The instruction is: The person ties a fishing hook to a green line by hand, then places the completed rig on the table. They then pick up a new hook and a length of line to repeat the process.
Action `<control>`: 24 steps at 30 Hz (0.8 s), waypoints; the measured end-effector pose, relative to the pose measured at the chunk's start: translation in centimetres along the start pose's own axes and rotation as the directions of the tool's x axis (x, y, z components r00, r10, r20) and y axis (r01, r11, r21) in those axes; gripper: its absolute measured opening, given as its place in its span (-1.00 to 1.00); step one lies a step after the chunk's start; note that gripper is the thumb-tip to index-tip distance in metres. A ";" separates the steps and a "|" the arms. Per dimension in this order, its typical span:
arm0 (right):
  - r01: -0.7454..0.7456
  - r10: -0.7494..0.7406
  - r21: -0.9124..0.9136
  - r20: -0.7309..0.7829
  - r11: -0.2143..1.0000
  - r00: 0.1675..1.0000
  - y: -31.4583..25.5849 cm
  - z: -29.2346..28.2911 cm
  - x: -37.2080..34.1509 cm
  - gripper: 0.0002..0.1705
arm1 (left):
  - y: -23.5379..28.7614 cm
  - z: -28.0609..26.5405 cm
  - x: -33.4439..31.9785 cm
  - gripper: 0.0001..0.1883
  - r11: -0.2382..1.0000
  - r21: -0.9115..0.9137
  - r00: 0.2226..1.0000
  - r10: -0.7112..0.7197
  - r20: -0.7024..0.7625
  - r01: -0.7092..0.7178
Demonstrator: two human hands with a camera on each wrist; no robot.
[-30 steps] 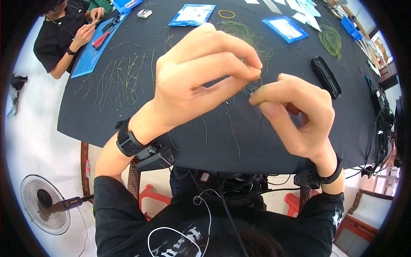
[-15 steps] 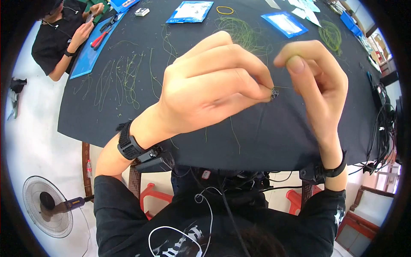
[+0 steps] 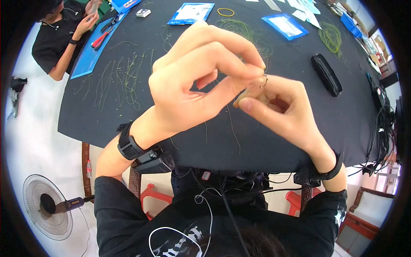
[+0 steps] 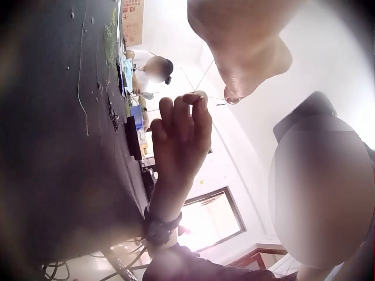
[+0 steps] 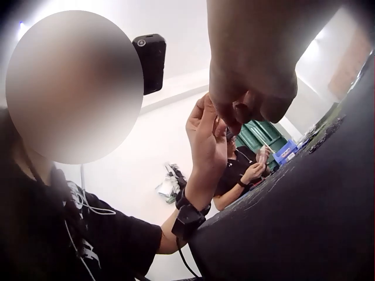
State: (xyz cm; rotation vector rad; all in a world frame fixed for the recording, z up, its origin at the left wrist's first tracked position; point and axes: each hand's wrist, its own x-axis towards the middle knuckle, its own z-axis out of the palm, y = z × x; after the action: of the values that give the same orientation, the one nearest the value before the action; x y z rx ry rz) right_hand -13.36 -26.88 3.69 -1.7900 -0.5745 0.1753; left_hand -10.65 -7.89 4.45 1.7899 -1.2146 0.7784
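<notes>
At the left hand's [image 3: 201, 77] fingertips, a small dark hook-like piece [image 4: 221, 104] sticks out, pinched between thumb and forefinger. A thin line [image 4: 205, 75] spans the gap between both hands in the left wrist view. My right hand [image 3: 282, 107] pinches this line with thumb and curled forefinger, close below the left fingertips in the head view. Both hands are raised over the dark table [image 3: 274, 150]. Beneath them lie loose cut threads [image 3: 232, 124]. A small dark heap [image 4: 113, 114] on the table shows in the left wrist view.
Tangled green line [image 3: 235, 30] lies beyond the hands, with a green coil [image 3: 330, 37] farther right. Blue-edged packets [image 3: 191, 13], a yellow band [image 3: 226, 12] and a black case [image 3: 326, 75] are around. Another person [image 3: 60, 38] sits at the left beside red-handled pliers [image 3: 101, 39].
The right hand swung up and right, drawing the line out, then came back down and left against the left fingertips. My left hand dipped and rose again, keeping its pinch.
</notes>
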 end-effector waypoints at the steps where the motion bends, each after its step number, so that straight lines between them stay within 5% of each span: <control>1: 0.038 -0.037 -0.053 0.025 0.998 0.999 -0.2 0.1 -0.1 -0.89 | 0.1 0.1 0.0 -0.79 0.999 0.001 0.999 -0.044 -0.018 0.044; 15: 0.440 -0.446 -0.247 0.031 0.864 0.894 -1.5 -1.2 -0.4 -0.92 | -0.4 0.4 0.4 -0.79 0.981 0.157 0.993 0.104 0.049 -0.110; 20: 0.353 -0.374 -0.300 -0.017 0.887 0.927 -1.9 -1.9 -0.7 -0.84 | -0.7 1.0 0.3 -0.77 0.973 0.112 0.980 0.197 0.035 -0.200; 24: 0.228 -0.295 -0.263 -0.251 0.937 0.922 -1.3 -1.8 0.0 -0.82 | -0.2 1.2 0.3 -0.76 0.983 0.033 0.982 0.182 0.047 -0.183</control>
State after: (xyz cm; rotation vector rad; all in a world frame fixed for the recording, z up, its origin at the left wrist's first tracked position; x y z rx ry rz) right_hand -12.98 -28.21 5.41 -1.8946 -0.6374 -0.3464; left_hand -10.28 -8.99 4.07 1.7506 -1.4169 0.8743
